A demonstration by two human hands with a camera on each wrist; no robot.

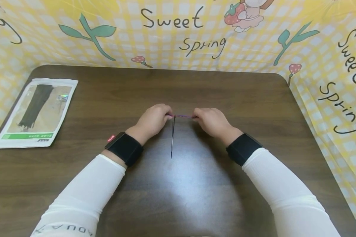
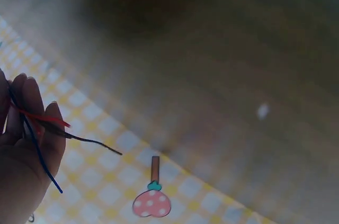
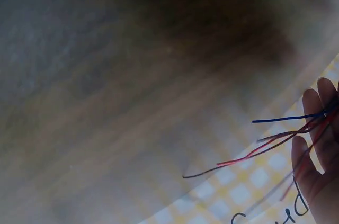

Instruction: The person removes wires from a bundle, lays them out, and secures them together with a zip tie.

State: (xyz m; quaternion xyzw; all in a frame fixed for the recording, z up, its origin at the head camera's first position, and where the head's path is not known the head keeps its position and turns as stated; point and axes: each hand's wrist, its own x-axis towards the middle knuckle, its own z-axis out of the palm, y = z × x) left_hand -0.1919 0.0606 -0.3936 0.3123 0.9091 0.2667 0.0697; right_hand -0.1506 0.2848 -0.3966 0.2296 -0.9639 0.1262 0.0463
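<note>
In the head view a thin bundle of wires point(image 1: 184, 116) spans the short gap between my hands, above the dark wood table point(image 1: 178, 204). My left hand point(image 1: 154, 120) pinches one end and my right hand point(image 1: 212, 121) pinches the other. From the bundle, close by the left fingertips, a slim black cable tie point(image 1: 172, 138) hangs down toward me. Beyond the left fingers, loose ends show in the left wrist view: a blue wire point(image 2: 40, 155), a red wire point(image 2: 50, 118) and a dark wire point(image 2: 95, 142). Similar blue point(image 3: 286, 119) and red wire ends point(image 3: 249, 156) fan out past the right hand.
At the table's left edge lies a white-bordered packet point(image 1: 41, 112) picturing a bundle of dark strips. A yellow checked cloth point(image 1: 178, 46) with printed words rises behind the table and along its sides. Both wrists wear black bands point(image 1: 125, 148).
</note>
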